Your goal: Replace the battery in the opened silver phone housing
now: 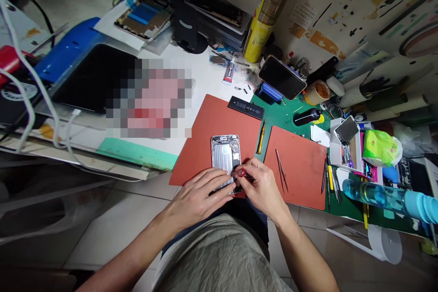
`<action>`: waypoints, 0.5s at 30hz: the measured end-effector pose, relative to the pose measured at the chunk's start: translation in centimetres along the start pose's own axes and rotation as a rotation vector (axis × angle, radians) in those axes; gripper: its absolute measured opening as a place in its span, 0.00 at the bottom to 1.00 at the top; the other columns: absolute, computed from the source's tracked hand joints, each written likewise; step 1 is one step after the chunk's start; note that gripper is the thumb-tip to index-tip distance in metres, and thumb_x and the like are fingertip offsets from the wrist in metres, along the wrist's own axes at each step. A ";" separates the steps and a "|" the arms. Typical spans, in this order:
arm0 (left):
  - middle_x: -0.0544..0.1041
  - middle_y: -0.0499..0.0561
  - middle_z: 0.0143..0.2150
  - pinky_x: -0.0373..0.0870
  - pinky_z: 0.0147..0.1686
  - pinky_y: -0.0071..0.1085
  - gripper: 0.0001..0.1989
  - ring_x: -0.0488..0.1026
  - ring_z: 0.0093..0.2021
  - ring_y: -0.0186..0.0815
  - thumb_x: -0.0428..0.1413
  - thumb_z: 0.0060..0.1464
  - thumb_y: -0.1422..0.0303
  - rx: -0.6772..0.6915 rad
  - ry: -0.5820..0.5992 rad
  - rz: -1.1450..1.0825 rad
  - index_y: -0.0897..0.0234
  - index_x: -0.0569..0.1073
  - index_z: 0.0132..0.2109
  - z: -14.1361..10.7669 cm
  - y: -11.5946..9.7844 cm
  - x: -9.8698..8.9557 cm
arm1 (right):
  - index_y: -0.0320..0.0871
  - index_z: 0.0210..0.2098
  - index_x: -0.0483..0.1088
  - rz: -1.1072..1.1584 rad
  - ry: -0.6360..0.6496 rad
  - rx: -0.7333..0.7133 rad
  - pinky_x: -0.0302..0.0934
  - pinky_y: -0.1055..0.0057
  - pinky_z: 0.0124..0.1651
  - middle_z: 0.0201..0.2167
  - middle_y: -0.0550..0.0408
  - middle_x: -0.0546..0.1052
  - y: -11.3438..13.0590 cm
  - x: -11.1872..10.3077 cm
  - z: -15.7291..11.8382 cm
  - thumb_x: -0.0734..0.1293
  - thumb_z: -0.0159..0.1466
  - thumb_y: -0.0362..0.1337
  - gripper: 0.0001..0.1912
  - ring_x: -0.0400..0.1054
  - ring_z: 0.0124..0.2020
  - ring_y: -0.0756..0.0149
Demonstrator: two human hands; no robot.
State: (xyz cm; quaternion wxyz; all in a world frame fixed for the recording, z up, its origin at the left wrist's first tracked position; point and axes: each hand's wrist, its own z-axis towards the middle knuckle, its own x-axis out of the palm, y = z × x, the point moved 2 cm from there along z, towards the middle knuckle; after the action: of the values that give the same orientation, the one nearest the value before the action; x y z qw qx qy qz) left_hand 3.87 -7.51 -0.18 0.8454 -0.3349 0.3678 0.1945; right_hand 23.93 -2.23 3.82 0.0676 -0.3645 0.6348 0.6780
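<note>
An opened phone body (222, 154) with its inner parts exposed lies on a reddish-brown mat (202, 134) near the front edge. Across its lower part rests my left hand (201, 194), fingers stretched over the metal. My right hand (260, 185) pinches a screwdriver with a red round end (241, 172) at the phone's lower right; the tip is hidden by the fingers. A black battery (245, 107) lies at the mat's back edge. Right of the phone is a gold screwdriver (261, 138), and tweezers (282, 171) lie on a second mat (301, 164).
A phone on a blue stand (282, 77) and a yellow spray can (268, 11) are behind the mats. A blue bottle (379, 194), pens (330, 178) and a white box (342, 150) sit at the right. A black tablet (97, 77) and white cables (37, 82) lie at left.
</note>
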 end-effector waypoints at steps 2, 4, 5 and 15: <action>0.83 0.56 0.54 0.81 0.58 0.46 0.13 0.78 0.59 0.46 0.61 0.70 0.70 0.004 0.000 0.012 0.64 0.79 0.60 -0.1 0.0 0.0 | 0.47 0.42 0.81 0.011 -0.034 0.003 0.68 0.68 0.44 0.38 0.55 0.76 -0.1 -0.1 -0.1 0.67 0.72 0.27 0.11 0.75 0.39 0.63; 0.83 0.56 0.54 0.81 0.58 0.46 0.15 0.78 0.58 0.45 0.62 0.70 0.70 0.010 -0.004 0.020 0.63 0.79 0.60 -0.1 0.1 0.0 | 0.47 0.42 0.81 0.022 -0.077 0.016 0.68 0.69 0.45 0.38 0.55 0.77 -0.1 -0.2 -0.1 0.67 0.72 0.27 0.11 0.75 0.39 0.63; 0.83 0.56 0.54 0.81 0.58 0.46 0.15 0.78 0.58 0.45 0.62 0.69 0.70 0.014 -0.006 0.020 0.63 0.79 0.61 -0.1 0.1 0.1 | 0.47 0.42 0.81 0.027 -0.094 0.024 0.68 0.69 0.45 0.38 0.55 0.78 -0.1 -0.2 -0.1 0.67 0.72 0.27 0.11 0.76 0.40 0.63; 0.85 0.52 0.56 0.76 0.63 0.46 0.17 0.78 0.59 0.45 0.62 0.70 0.70 0.044 0.006 0.050 0.66 0.78 0.63 -0.1 0.1 0.0 | 0.46 0.40 0.80 0.072 -0.206 0.102 0.68 0.71 0.39 0.35 0.57 0.78 0.1 -0.5 -1.0 0.68 0.70 0.30 0.08 0.75 0.35 0.66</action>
State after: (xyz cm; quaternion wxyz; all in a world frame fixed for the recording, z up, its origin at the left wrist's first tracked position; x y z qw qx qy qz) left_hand 3.77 -7.55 -0.29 0.8463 -0.3074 0.3827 0.2067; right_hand 24.61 -2.97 4.26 0.1266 -0.2661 0.6706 0.6808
